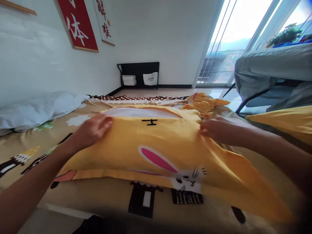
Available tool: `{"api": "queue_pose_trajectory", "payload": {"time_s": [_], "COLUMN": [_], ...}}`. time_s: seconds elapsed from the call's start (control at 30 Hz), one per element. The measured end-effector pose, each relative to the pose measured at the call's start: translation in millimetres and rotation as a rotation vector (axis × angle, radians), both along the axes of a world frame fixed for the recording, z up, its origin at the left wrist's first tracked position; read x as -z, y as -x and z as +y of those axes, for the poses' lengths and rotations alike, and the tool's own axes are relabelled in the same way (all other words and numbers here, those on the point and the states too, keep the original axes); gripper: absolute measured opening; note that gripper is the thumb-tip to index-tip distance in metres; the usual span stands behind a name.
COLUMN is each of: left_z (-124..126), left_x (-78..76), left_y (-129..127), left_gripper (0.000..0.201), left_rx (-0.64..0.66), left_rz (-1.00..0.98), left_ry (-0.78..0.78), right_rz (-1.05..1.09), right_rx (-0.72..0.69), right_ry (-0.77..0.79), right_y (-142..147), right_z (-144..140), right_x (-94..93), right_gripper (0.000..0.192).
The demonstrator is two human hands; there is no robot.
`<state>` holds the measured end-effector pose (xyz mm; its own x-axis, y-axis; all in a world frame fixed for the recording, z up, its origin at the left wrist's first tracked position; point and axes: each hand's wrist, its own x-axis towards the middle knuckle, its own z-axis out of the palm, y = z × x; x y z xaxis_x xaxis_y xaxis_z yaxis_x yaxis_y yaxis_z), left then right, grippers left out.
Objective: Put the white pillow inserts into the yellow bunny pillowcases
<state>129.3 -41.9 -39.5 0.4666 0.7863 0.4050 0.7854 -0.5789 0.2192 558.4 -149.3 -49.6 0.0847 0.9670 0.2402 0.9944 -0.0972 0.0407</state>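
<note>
A yellow pillowcase (161,143) with a white rabbit and pink ear print lies across the bed in front of me, with a white pillow (141,112) showing at its far open end. My left hand (94,128) grips the pillowcase's far left edge, fingers curled over the fabric. My right hand (214,130) pinches the far right edge of the same pillowcase. Both forearms reach out over the bed.
The bed carries a beige patterned sheet (102,195). A white pillow (36,109) lies at the left by the wall. Crumpled yellow fabric (203,102) sits beyond the pillowcase. A grey covered frame (270,70) stands at the right by the glass doors. A black rack (138,74) stands at the far wall.
</note>
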Motion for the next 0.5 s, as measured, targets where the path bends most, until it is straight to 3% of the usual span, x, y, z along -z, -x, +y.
{"api": "queue_pose_trajectory", "payload": {"time_s": [0.03, 0.1, 0.17, 0.23, 0.37, 0.43, 0.5], "left_z": [-7.3, -16.9, -20.0, -18.4, -13.7, -14.6, -16.0], "left_x": [-6.9, -13.0, -8.1, 6.3, 39.8, 43.9, 36.0], "left_y": [-29.0, -81.1, -122.6, -152.1, -178.3, -181.2, -183.8], "left_gripper": [0.052, 0.051, 0.05, 0.051, 0.047, 0.04, 0.034], "left_rx": [0.132, 0.311, 0.399, 0.429, 0.439, 0.447, 0.466], "left_rz": [0.023, 0.09, 0.204, 0.295, 0.419, 0.45, 0.485], "left_ry": [0.085, 0.072, 0.057, 0.033, -0.044, -0.012, 0.056], "right_rz": [-0.07, -0.135, -0.151, -0.14, -0.108, -0.097, -0.079], "right_rx": [0.001, 0.042, 0.044, 0.023, 0.094, 0.151, 0.205], "right_ry": [0.037, 0.006, -0.013, 0.014, 0.024, 0.029, -0.007], "right_y": [22.3, 60.3, 86.1, 97.6, 84.7, 70.5, 58.4], "right_z": [13.4, 34.6, 50.0, 62.1, 76.5, 75.0, 66.9], "right_x": [-11.2, -25.9, -29.3, -23.8, -6.2, -2.2, -3.2], "right_gripper": [0.027, 0.043, 0.047, 0.044, 0.034, 0.033, 0.031]}}
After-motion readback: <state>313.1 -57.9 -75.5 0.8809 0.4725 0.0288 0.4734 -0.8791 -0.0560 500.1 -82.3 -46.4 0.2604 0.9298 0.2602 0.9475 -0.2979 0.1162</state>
